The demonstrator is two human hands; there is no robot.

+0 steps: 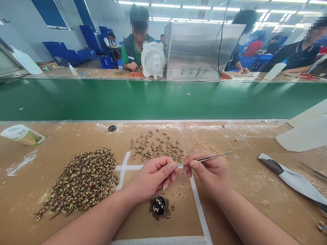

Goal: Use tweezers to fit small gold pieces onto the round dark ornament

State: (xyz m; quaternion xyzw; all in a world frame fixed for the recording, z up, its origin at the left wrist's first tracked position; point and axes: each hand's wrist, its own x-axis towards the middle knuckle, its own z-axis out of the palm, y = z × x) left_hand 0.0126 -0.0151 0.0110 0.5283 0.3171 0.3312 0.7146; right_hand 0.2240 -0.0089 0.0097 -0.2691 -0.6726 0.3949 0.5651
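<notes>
My right hand (206,166) grips a pair of metal tweezers (217,156), their tips pointing left. They reach the fingertips of my left hand (159,175), which is closed in a pinch; what it holds is too small and hidden to name. Below the hands is a small black cap (159,206) of dark liquid with a few tan beads in it, ringed by wet stains. Beyond my hands lie many small brown pieces with thin stems (158,146), spread out. A heap of tan beads (208,147) sits behind my right hand.
A large pile of dark and cream pieces (84,180) lies left. A cup (22,134), a black lid (112,128), a paper-wrapped blade-like object (293,178) and white bottles (304,132) stand or lie around. Past the green belt (163,100), people work near a white fan (153,59).
</notes>
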